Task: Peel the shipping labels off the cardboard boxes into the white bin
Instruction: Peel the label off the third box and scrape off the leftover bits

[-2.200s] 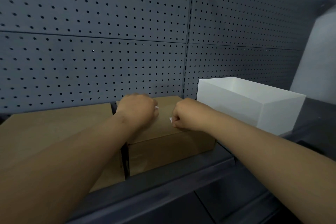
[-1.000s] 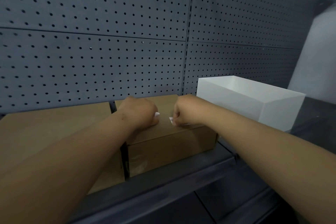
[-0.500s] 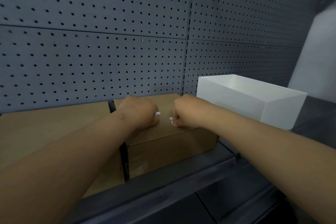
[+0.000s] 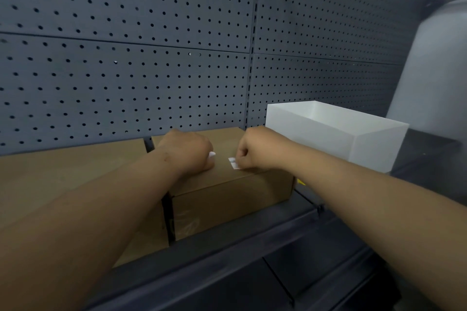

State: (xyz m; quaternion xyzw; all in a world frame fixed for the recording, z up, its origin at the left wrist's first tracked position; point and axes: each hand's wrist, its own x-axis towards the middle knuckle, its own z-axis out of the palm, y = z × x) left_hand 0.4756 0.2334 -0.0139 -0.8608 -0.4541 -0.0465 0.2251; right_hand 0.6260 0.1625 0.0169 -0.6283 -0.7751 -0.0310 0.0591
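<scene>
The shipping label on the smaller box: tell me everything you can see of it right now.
Little of the shipping label shows: a small white paper strip with dark printed bars, on top of the smaller cardboard box near its front edge. The right hand is closed over its right end, seemingly pinching it; the left hand presses on the box just left, apart from it. How much has lifted cannot be told.

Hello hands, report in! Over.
Left hand fisted on box. Right hand pinching label, partly lifted. White bin waiting right, path clear.
</scene>
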